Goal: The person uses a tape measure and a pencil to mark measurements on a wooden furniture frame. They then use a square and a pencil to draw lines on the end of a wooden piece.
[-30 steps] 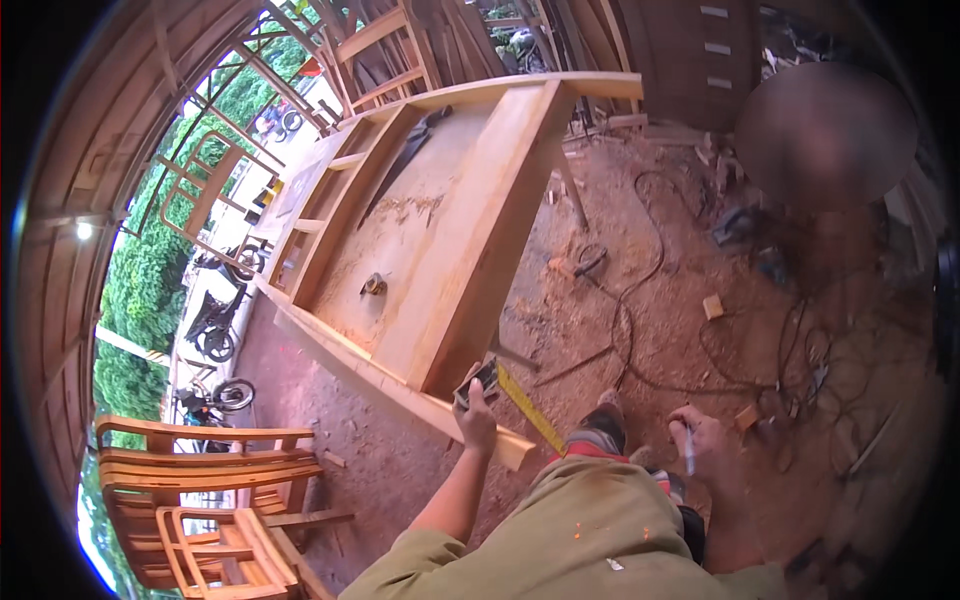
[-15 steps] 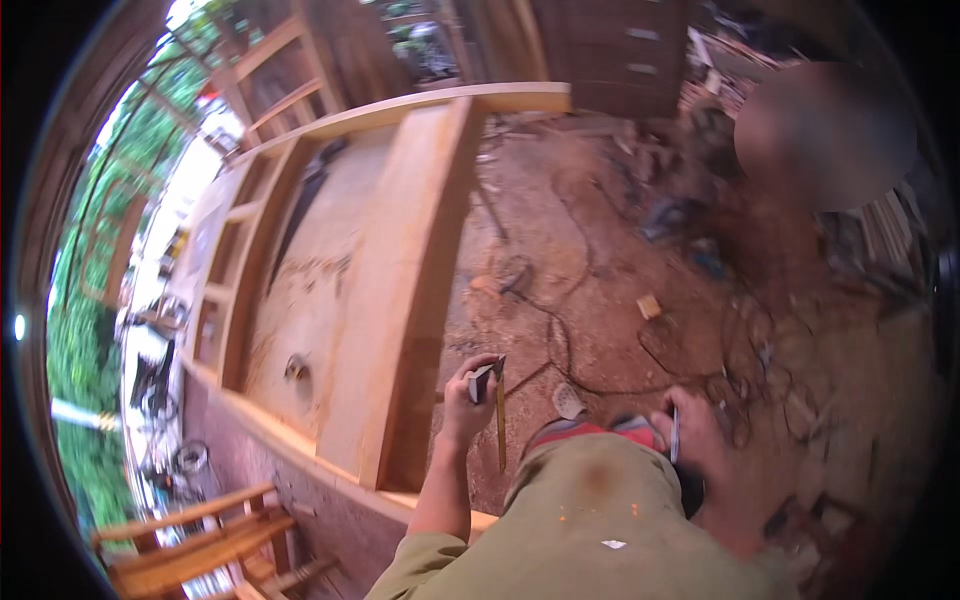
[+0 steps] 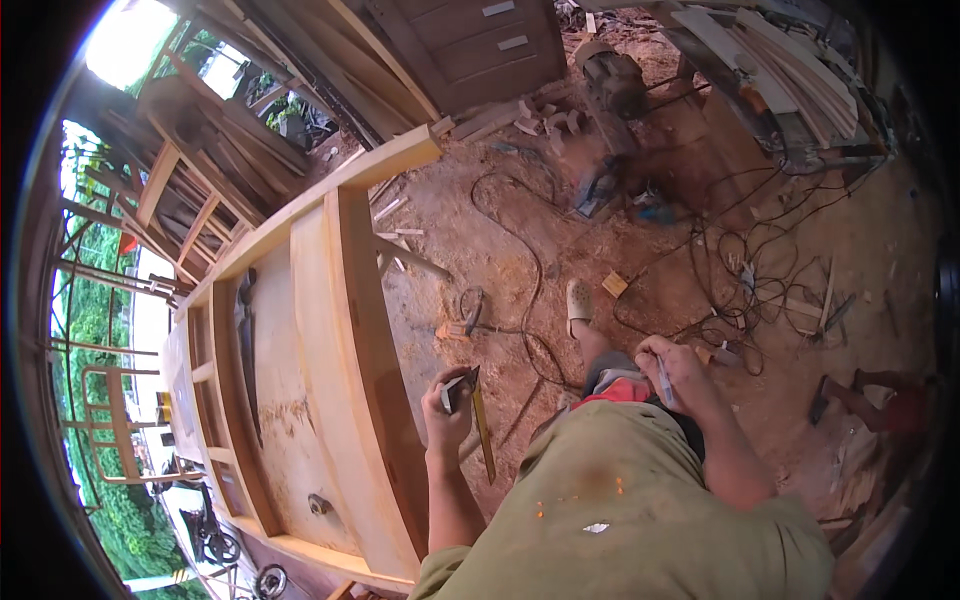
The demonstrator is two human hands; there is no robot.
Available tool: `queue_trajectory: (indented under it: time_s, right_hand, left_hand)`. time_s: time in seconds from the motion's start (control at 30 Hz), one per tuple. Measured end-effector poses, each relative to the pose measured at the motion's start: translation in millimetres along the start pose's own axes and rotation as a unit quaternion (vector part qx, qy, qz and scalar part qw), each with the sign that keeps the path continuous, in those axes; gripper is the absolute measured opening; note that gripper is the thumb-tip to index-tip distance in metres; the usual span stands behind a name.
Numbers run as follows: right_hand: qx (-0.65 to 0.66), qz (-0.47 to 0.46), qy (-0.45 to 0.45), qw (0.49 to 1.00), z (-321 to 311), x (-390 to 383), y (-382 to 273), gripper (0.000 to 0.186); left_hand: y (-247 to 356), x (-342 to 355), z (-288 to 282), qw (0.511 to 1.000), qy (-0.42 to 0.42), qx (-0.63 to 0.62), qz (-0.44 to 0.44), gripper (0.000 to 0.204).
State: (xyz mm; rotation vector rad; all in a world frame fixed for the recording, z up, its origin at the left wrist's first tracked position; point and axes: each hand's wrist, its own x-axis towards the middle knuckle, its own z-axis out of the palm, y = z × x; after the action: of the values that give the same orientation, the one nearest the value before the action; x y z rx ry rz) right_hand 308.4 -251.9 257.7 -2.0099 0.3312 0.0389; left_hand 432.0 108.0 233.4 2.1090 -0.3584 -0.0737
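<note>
My left hand (image 3: pixel 447 412) is closed around the dark stock of a carpenter's square (image 3: pixel 480 425), its narrow yellow blade pointing down. It hangs beside the right side of a large wooden frame (image 3: pixel 350 260), apart from it. My right hand (image 3: pixel 682 372) is closed on a slim pale pen (image 3: pixel 666 384), held in front of my waist near the red cloth at my shorts. On the frame's board lie a dark, long strip (image 3: pixel 246 350) and a small round piece (image 3: pixel 319 504).
An orange power tool (image 3: pixel 457 328) with its cord lies on the sawdust-covered floor. Tangled cables (image 3: pixel 735 300), a wood block (image 3: pixel 614 284) and a motor (image 3: pixel 612 80) are further right. Boards (image 3: pixel 780 75) are stacked at the far right. Another person's leg (image 3: pixel 855 395) shows at the right edge.
My view has turned toward the right, so the frame now sits further left and my foot shows. My right hand has come in toward my waist, still with the pen. The left keeps the square.
</note>
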Motion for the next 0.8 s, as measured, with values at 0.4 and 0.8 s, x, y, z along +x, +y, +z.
queue_trajectory:
  time_s: [0.4,0.8]
  right_hand:
    - [-0.038,-0.113,-0.206,0.971,42.1,337.4,-14.0,0.058]
    - [-0.289,-0.396,-0.127,0.862,210.5,545.1,-127.8,0.057]
  left_hand:
    - [-33.8,192.8,-25.2,0.988,0.015,0.02,-0.152,0.033]
    - [2.6,277.2,-42.2,0.986,0.1,0.048,-0.128,0.038]
